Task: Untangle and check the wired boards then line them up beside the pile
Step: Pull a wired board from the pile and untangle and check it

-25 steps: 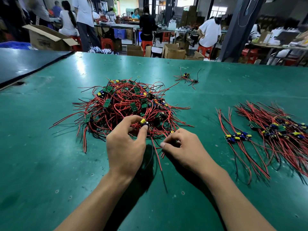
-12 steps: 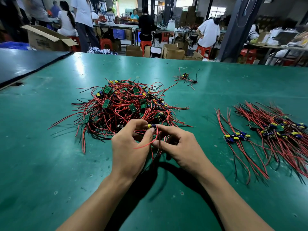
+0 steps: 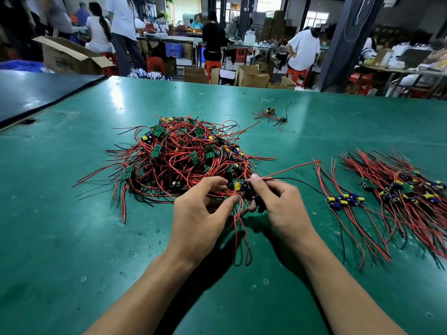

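**Observation.** One wired board is held between both hands, just above the table at the near edge of the pile. The left hand pinches it from the left with thumb and forefinger. The right hand grips its right end, fingers curled round it.

**Change noted.** A second ago only the left hand had this board, low against the pile, while the right hand rested curled on the table. The right hand has since joined, and the board now sits clear of the heap. A red lead and a black lead are drawn out straight to the right. Two further red leads hang from the board and loop down to the table.

**Assessment.** The board appears freed. No lead can be seen running back into the pile, though the wires behind the fingers are hidden. The step in hand is judged to be the check. Placement has not begun.

**Remaining.** The sorted row lies well apart to the right, its leads fanned toward the person. The held board belongs at that row's near, left end. The pile remains large, so the task is judged to be far from done. A stray board lies apart, beyond the pile.
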Available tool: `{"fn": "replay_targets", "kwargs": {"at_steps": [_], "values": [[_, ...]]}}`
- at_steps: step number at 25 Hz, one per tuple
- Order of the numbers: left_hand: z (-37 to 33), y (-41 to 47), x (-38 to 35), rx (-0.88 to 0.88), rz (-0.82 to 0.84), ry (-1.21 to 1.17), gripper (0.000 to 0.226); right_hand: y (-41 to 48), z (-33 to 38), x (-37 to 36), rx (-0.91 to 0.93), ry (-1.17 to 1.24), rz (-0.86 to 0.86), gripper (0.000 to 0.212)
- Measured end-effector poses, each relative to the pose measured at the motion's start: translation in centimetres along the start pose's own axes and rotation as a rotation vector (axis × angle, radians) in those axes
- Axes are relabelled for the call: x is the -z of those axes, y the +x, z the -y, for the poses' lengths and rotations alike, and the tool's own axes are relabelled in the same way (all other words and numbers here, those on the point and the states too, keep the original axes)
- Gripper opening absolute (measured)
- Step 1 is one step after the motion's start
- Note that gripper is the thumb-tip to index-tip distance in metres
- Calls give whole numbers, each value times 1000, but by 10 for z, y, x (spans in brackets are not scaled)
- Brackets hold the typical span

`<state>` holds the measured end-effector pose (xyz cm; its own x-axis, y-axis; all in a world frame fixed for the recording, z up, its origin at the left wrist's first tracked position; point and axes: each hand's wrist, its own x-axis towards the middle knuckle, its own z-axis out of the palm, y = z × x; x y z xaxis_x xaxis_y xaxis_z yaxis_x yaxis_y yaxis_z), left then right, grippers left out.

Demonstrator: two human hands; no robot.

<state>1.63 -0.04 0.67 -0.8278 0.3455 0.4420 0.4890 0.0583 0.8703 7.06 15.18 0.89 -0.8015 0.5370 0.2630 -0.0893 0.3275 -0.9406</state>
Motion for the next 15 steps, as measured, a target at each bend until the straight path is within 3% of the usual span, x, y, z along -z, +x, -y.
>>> {"fn": "replay_targets", "kwargs": {"at_steps": [3, 5, 9, 15], "values": [[-2, 1, 1, 71, -18, -64, 14, 4, 9, 5, -153, 327, -65, 36], [-5, 3, 2, 185, -10, -185, 7, 4, 11, 6, -221, 411, -26, 35], [-14, 4, 0, 404, 147, -515, 14, -5, 12, -2, -135, 302, 121, 34], [-12, 5, 3, 511, 283, -575, 12, -2, 9, 2, -47, 172, 100, 23]]}}
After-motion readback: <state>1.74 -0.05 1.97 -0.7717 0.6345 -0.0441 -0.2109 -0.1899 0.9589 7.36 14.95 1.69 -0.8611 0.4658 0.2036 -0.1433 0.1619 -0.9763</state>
